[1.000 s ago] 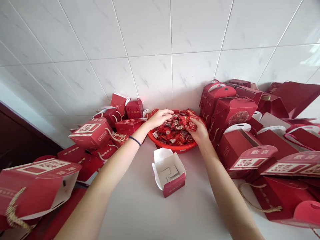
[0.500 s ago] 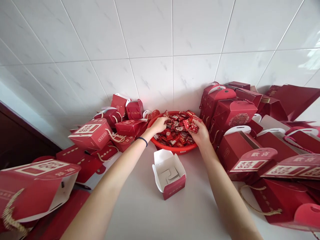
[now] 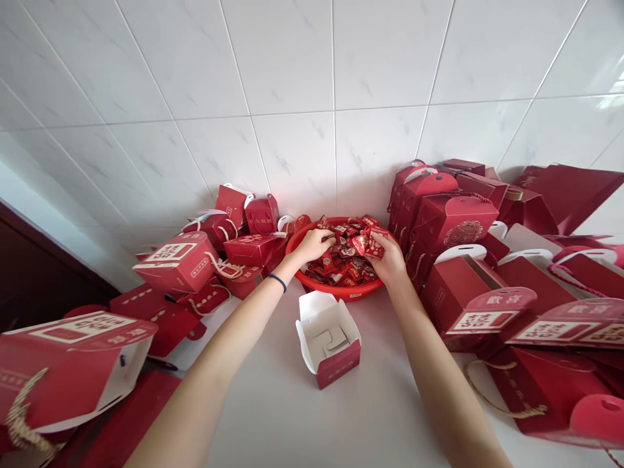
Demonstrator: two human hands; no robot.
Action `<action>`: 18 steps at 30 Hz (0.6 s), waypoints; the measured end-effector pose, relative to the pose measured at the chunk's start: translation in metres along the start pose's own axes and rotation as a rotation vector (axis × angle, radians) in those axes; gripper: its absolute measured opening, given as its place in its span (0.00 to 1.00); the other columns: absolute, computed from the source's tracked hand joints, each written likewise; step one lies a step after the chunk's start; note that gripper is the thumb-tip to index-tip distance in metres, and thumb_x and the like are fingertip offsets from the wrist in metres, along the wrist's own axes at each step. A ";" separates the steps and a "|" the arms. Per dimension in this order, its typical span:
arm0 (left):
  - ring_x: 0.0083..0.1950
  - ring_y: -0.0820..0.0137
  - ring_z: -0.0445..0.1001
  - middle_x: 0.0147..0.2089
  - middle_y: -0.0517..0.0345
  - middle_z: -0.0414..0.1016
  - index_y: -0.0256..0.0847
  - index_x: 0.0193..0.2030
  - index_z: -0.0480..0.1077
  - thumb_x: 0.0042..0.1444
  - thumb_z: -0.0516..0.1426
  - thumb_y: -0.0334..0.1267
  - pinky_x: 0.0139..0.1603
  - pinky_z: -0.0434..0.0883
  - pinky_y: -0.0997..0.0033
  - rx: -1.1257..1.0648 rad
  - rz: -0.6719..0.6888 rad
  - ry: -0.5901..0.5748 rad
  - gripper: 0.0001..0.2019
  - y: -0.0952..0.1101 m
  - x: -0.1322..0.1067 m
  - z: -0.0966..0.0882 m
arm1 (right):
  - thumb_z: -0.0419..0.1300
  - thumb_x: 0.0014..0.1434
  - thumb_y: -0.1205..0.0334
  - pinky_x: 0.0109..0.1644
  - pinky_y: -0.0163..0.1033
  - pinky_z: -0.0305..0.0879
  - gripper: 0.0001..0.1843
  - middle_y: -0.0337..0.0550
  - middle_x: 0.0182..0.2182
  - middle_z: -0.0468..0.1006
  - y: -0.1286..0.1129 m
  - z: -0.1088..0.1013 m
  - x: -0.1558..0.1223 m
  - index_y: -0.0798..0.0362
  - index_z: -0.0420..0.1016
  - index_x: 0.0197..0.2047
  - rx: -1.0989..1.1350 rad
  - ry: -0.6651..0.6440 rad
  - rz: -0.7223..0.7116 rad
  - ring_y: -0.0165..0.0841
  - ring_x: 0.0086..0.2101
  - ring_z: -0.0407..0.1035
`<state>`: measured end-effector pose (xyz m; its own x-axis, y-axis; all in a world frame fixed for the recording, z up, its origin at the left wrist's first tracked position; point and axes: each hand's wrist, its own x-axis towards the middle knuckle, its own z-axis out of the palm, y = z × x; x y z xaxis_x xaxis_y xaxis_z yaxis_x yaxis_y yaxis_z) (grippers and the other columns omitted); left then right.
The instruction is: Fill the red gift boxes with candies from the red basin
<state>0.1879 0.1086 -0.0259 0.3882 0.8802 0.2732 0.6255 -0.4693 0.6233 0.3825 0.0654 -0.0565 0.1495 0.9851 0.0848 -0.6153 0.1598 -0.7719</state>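
A red plastic basin full of small wrapped candies stands by the wall. Over its left side my left hand reaches in, fingertips closed on a small wrapped candy among the others. My right hand, at the basin's right side, grips several red wrapped candies between thumb and fingers; the fingers partly hide them. On the table in front of the basin sits a red paper box with its top flaps up. Its white inside shows only the folded bottom.
Red gift boxes with rope handles are heaped on the left. More boxes are stacked at the right, with further ones close to my right forearm. A tiled wall rises behind the basin.
My left hand has moved slightly right over the candies, its fingertips drawn together. My right hand has turned a little, and its candies have shifted in its grip. The open box has not moved.
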 end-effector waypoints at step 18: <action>0.53 0.59 0.76 0.51 0.52 0.77 0.44 0.41 0.80 0.56 0.61 0.43 0.54 0.69 0.66 0.159 0.047 -0.300 0.10 0.054 -0.151 -0.054 | 0.63 0.62 0.59 0.36 0.34 0.62 0.08 0.37 0.32 0.75 -0.063 0.057 -0.098 0.53 0.76 0.43 -0.735 -0.854 -0.118 0.29 0.30 0.66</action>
<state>0.1268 -0.0458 0.0065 0.5862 0.8082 0.0564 0.6906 -0.5349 0.4868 0.3626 -0.0376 0.0198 -0.5745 0.7319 0.3664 0.0137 0.4562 -0.8897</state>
